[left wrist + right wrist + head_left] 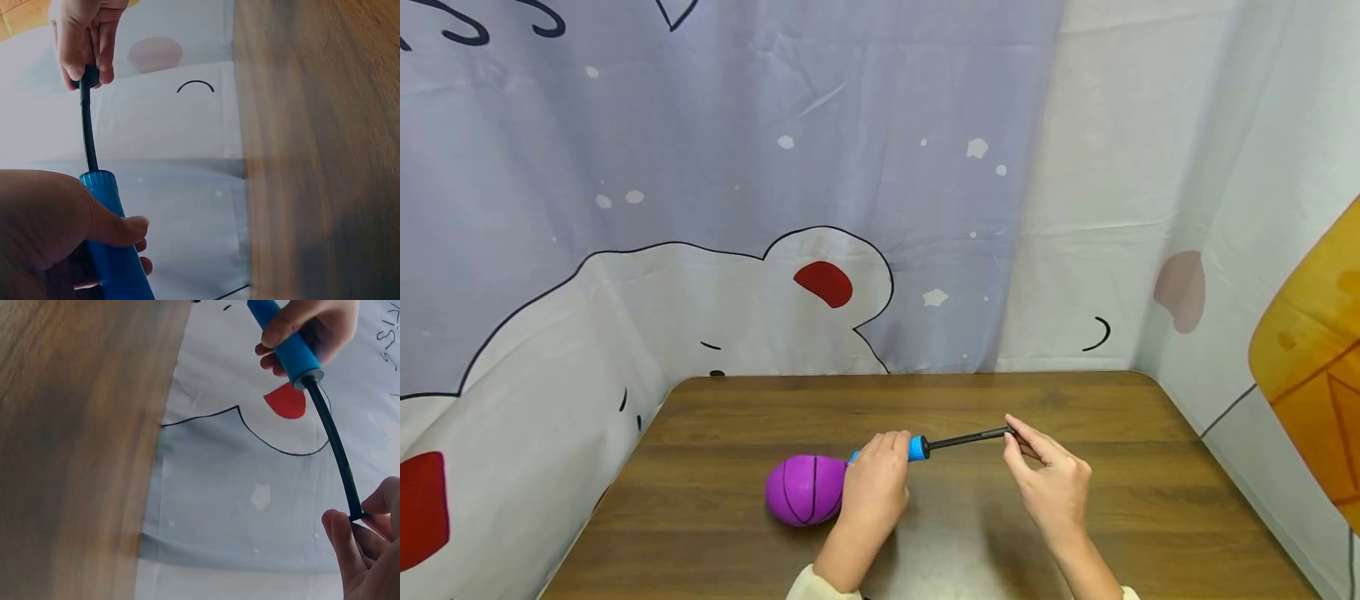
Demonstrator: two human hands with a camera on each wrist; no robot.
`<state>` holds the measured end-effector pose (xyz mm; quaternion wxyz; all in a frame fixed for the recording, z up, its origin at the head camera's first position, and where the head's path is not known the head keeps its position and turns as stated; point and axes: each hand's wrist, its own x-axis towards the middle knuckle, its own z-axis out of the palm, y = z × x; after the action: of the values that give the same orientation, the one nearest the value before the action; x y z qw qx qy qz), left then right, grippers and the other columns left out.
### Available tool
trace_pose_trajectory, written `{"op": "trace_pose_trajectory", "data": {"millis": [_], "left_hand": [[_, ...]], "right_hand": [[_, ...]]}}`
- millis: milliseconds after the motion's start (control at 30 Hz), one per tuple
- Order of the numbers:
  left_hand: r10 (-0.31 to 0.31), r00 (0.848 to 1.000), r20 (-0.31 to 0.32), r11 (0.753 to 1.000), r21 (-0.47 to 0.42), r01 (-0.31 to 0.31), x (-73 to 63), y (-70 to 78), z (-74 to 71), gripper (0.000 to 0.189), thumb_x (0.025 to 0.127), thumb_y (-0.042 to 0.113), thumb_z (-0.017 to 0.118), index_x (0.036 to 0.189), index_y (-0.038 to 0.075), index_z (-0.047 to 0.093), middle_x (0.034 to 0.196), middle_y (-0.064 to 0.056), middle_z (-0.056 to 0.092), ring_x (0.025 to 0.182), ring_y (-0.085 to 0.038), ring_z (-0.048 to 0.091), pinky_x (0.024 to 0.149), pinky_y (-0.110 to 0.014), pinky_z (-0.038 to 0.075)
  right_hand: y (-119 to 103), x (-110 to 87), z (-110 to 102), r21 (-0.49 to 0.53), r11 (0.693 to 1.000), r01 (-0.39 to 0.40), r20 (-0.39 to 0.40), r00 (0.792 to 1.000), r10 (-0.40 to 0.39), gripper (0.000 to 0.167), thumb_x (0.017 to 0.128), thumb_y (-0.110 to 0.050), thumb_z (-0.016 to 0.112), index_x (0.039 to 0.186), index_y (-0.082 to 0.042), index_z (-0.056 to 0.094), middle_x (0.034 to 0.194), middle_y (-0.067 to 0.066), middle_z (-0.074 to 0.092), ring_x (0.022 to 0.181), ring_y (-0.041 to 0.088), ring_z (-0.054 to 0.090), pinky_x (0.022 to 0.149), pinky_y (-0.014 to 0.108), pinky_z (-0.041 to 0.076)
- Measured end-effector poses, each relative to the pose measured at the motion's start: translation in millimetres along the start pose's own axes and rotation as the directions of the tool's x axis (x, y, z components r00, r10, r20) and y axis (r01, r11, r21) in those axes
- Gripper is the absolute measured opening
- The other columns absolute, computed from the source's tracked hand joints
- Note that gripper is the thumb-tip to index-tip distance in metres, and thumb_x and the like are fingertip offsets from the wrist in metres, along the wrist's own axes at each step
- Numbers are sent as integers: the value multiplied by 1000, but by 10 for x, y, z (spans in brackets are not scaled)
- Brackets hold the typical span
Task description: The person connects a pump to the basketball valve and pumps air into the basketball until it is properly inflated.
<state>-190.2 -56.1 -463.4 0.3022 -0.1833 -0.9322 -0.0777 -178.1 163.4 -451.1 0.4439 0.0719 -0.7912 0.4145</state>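
Note:
My left hand [876,487] grips the blue barrel [917,448] of a small hand pump, its fingers wrapped round it. A thin black rod [967,438] extends out of the barrel's right end. At the rod's far tip, my right hand [1056,483] pinches the black handle [91,76], mostly hidden by its fingers. To the left of my left hand is a purple ball [805,490] with black lines, at the pump's other end. My left hand covers most of the barrel in the head view, and the joint between pump and ball is hard to see.
A brown wood-grain table [737,417] lies under the hands. Behind it hangs a printed curtain [925,208] with cartoon shapes, which also lines the left and right sides. Pale sleeve cuffs show at both wrists.

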Motion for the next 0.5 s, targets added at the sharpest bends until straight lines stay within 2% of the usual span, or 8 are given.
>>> {"op": "trace_pose_trajectory", "data": {"millis": [67,167,267,333,500], "left_hand": [[4,1000,-3,1000,12,-4,3,10,1,52,60,-5,84,108,5,67,101,-6,72,94,-21,69,89,-33,60],[16,1000,-22,999,41,-16,3,20,9,51,59,-4,85,107,3,68,99,-8,72,95,-23,70,96,-35,58],[25,999,-48,997,73,-22,-3,27,18,49,58,-2,87,103,2,68,94,-9,72,92,-23,69,97,-36,57],[32,998,-57,995,94,-26,-5,39,24,49,58,0,89,102,3,68,93,-8,71,91,-22,69,96,-36,57],[48,997,-53,991,126,-41,-2,78,26,50,58,5,92,101,4,68,91,-7,71,90,-21,69,96,-36,58]], "right_hand": [[0,-21,25,-1,1000,9,-11,1000,-9,27,79,2,76,104,-9,81,90,6,78,75,-11,66,73,0,49],[-20,-92,126,-15,998,55,-34,998,-56,31,77,4,78,104,-11,81,87,3,78,70,-2,71,68,5,52],[-70,-188,258,-19,994,109,-37,993,-110,34,74,6,80,103,-11,81,85,1,78,65,7,73,62,11,55],[-122,-244,336,-17,992,128,-19,992,-128,34,73,5,81,103,-10,81,84,2,78,64,9,72,59,14,56],[-229,-337,504,80,987,136,37,990,-140,30,73,7,83,102,-3,80,87,9,78,63,13,73,59,15,58]]}}
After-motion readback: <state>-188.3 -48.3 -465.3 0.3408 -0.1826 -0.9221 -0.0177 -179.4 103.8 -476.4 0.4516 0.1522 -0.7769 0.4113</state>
